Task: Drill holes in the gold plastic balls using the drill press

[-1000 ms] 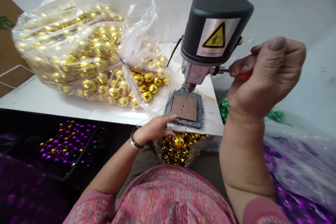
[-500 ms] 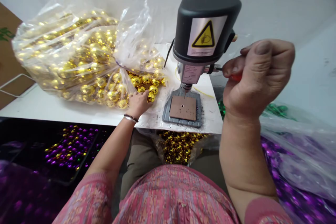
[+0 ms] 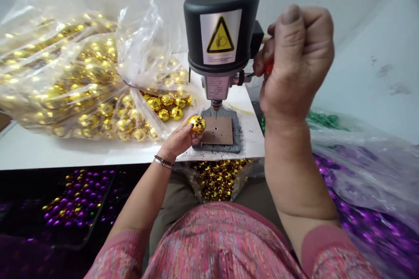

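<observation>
My left hand (image 3: 181, 138) is closed on a shiny gold faceted ball (image 3: 197, 124), holding it beside the drill bit at the left edge of the brown square plate (image 3: 223, 131). That plate, with a small hole in it, lies on the grey base (image 3: 236, 147) of a small black drill press (image 3: 222, 22). Above the plate points the thin drill bit (image 3: 216, 113). On the right, my right hand (image 3: 296, 59) is wrapped round the red-knobbed feed lever (image 3: 268, 69) of the press; most of the knob is hidden by the fingers.
A clear plastic bag (image 3: 65, 78) full of gold balls lies open on the white table (image 3: 59, 154). Gold balls fill another bag (image 3: 222, 181) at my lap. Purple balls (image 3: 376, 231) in plastic lie at right, green ones (image 3: 324, 118) behind; a dark tray of purple and gold beads (image 3: 77, 196) is at left.
My left hand has lifted a gold ball from the bag's mouth and brought it right, over the plate's edge. My right hand still grips the lever. The whole view has shifted.
</observation>
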Action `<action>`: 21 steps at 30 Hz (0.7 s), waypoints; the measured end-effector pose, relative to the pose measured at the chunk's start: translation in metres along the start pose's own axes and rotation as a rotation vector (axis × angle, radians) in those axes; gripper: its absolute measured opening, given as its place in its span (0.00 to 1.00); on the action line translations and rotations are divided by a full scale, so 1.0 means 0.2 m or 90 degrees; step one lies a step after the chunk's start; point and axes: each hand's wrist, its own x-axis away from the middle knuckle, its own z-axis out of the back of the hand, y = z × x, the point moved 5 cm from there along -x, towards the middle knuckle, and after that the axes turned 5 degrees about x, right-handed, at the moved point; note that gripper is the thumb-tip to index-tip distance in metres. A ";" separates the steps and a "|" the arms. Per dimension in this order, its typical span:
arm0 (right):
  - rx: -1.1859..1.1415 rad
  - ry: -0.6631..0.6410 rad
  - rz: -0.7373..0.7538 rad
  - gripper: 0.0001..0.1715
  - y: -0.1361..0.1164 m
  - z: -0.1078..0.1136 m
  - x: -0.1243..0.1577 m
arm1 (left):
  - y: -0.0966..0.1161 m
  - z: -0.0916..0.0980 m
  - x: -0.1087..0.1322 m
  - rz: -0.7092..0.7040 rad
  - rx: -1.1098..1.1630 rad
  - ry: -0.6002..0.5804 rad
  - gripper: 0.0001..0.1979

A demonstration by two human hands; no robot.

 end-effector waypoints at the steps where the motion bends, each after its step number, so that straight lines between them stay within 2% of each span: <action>1: 0.000 0.001 -0.011 0.12 0.01 -0.01 -0.03 | 0.00 0.00 0.00 0.008 -0.003 0.002 0.33; 6: 0.061 0.012 -0.112 0.15 0.07 -0.06 -0.16 | 0.02 -0.01 -0.02 0.033 -0.120 0.038 0.32; 10: 0.079 0.014 -0.214 0.16 0.13 -0.08 -0.24 | 0.05 -0.01 -0.06 0.002 -0.344 0.103 0.31; 12: 0.083 0.023 -0.248 0.16 0.15 -0.08 -0.26 | 0.06 -0.03 -0.09 -0.021 -0.449 0.108 0.33; 18: 0.101 0.035 -0.282 0.17 0.19 -0.09 -0.29 | 0.08 -0.11 -0.16 -0.085 -0.774 0.108 0.31; 21: 0.098 0.043 -0.272 0.17 0.20 -0.09 -0.29 | 0.07 -0.14 -0.17 -0.112 -0.860 0.100 0.30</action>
